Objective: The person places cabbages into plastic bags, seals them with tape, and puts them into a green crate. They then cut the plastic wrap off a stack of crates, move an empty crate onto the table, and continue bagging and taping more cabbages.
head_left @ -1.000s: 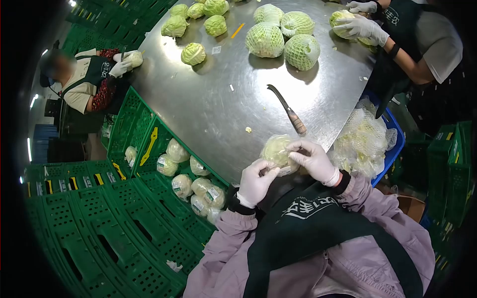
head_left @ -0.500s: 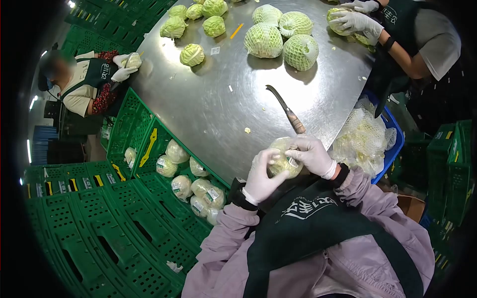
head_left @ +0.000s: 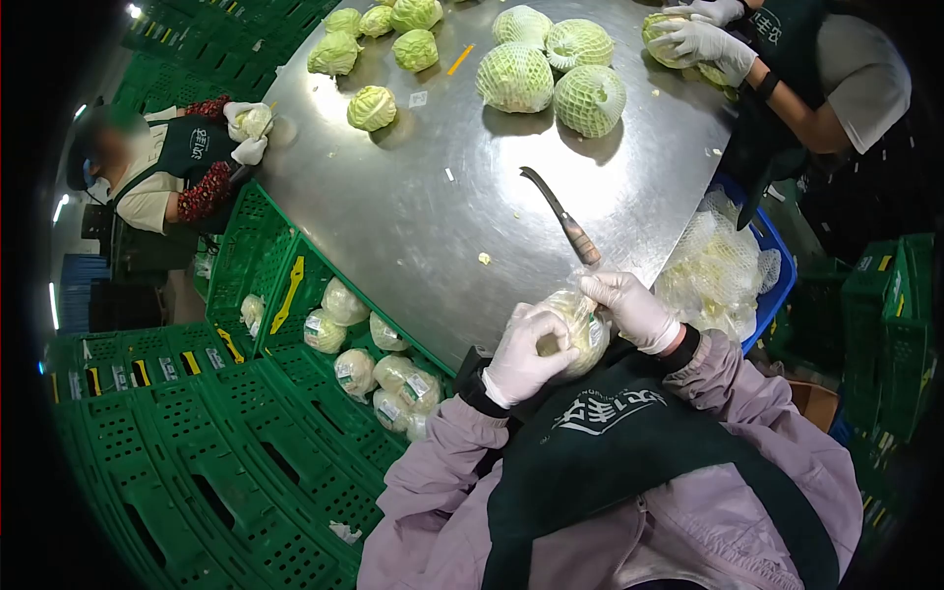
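A pale cabbage (head_left: 588, 339) in clear plastic wrap, with a small label on it, is held close to my apron at the table's near edge. My gloved left hand (head_left: 531, 352) grips its left side, thumb and fingers curled. My gloved right hand (head_left: 629, 307) is closed at the upper right of the cabbage, pinching a gathered piece of the clear wrap. Just beyond my hands lies a curved knife (head_left: 562, 214) with a wooden handle, flat on the metal table (head_left: 393, 216).
Net-covered cabbages (head_left: 516, 79) and several bare cabbages (head_left: 372, 108) sit farther back. Wrapped cabbages (head_left: 393, 376) fill part of a green crate (head_left: 295, 295) at left. A blue bin (head_left: 782, 295) of netting stands right. Two co-workers' gloved hands (head_left: 713, 44) handle cabbages.
My right hand has drawn the wrap up and away from the cabbage, which has tilted and shifted slightly nearer to me. The left co-worker's hands have moved on their cabbage.
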Action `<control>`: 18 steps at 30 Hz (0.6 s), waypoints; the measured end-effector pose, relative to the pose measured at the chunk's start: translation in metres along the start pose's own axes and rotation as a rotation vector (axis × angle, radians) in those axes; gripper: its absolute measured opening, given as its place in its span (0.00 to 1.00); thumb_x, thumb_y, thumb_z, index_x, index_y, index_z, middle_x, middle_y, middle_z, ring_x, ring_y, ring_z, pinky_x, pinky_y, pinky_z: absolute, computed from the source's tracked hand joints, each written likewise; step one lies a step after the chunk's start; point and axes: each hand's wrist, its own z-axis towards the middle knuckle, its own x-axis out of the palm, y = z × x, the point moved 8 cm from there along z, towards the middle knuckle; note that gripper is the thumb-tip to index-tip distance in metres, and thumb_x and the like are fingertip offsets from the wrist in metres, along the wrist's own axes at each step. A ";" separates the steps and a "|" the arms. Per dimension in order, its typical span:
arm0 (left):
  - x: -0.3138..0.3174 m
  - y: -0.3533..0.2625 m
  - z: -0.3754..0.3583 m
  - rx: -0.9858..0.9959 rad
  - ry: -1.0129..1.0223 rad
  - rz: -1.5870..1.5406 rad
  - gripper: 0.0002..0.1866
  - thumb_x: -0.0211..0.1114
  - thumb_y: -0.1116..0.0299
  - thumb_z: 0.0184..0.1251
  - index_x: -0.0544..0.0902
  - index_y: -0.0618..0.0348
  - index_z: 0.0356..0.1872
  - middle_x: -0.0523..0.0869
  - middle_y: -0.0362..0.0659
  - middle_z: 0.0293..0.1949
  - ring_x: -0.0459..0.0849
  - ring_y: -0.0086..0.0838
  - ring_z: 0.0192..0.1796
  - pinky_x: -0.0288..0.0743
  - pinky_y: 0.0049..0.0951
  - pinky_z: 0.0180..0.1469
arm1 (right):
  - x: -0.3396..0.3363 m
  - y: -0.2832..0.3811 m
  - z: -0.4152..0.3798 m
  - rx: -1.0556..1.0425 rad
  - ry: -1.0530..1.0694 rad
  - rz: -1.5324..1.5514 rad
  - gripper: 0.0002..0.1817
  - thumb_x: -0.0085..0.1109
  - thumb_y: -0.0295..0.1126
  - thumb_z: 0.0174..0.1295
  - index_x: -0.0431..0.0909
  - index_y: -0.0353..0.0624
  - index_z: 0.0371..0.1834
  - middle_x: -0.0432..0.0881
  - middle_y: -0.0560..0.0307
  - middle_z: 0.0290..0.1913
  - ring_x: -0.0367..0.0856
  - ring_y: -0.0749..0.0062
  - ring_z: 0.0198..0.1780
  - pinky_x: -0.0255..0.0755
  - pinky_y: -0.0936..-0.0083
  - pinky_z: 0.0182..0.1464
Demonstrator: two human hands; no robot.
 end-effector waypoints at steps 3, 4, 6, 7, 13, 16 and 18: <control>0.025 0.001 -0.010 -0.135 0.166 -0.453 0.20 0.66 0.74 0.58 0.63 0.54 0.14 0.63 0.33 0.17 0.60 0.17 0.23 0.58 0.23 0.26 | -0.002 -0.002 0.000 0.007 -0.047 0.107 0.12 0.52 0.37 0.69 0.78 0.42 0.32 0.74 0.69 0.27 0.68 0.85 0.28 0.64 0.85 0.34; 0.034 0.008 -0.017 -0.240 0.213 -0.553 0.19 0.66 0.74 0.58 0.63 0.54 0.15 0.65 0.32 0.18 0.62 0.16 0.24 0.60 0.23 0.28 | -0.010 -0.010 0.004 0.038 -0.085 0.145 0.13 0.53 0.38 0.69 0.78 0.42 0.30 0.74 0.69 0.27 0.68 0.85 0.28 0.64 0.85 0.34; 0.045 0.010 -0.027 -0.345 0.263 -0.651 0.19 0.65 0.75 0.59 0.64 0.55 0.16 0.68 0.32 0.20 0.64 0.16 0.26 0.61 0.22 0.30 | -0.020 -0.024 0.005 0.073 -0.153 0.177 0.14 0.54 0.39 0.68 0.77 0.44 0.27 0.73 0.70 0.25 0.68 0.85 0.26 0.62 0.86 0.31; 0.048 0.002 -0.027 -0.292 0.257 -0.739 0.16 0.64 0.74 0.61 0.66 0.56 0.18 0.70 0.32 0.23 0.65 0.15 0.28 0.62 0.22 0.32 | -0.019 -0.025 0.002 0.072 -0.159 0.179 0.14 0.54 0.39 0.68 0.77 0.44 0.27 0.73 0.70 0.25 0.68 0.85 0.26 0.62 0.86 0.31; 0.040 -0.032 -0.029 -0.227 0.342 -0.856 0.09 0.56 0.77 0.64 0.79 0.63 0.44 0.76 0.36 0.33 0.74 0.19 0.38 0.67 0.23 0.47 | 0.000 0.006 -0.019 -0.041 -0.207 -0.019 0.17 0.53 0.40 0.69 0.75 0.47 0.22 0.71 0.71 0.21 0.63 0.86 0.23 0.58 0.87 0.27; 0.036 -0.081 -0.018 0.184 0.458 -0.761 0.18 0.54 0.77 0.63 0.77 0.67 0.55 0.81 0.44 0.39 0.77 0.32 0.47 0.64 0.37 0.59 | 0.003 -0.012 -0.014 -0.046 -0.139 -0.045 0.16 0.53 0.40 0.69 0.77 0.45 0.24 0.72 0.70 0.23 0.64 0.86 0.25 0.59 0.86 0.30; 0.034 -0.083 -0.011 0.188 0.377 -0.642 0.17 0.51 0.83 0.60 0.80 0.66 0.49 0.82 0.45 0.40 0.79 0.31 0.46 0.69 0.32 0.55 | 0.011 -0.016 -0.014 0.016 -0.054 -0.024 0.15 0.53 0.39 0.69 0.77 0.45 0.25 0.73 0.70 0.24 0.65 0.86 0.26 0.60 0.86 0.31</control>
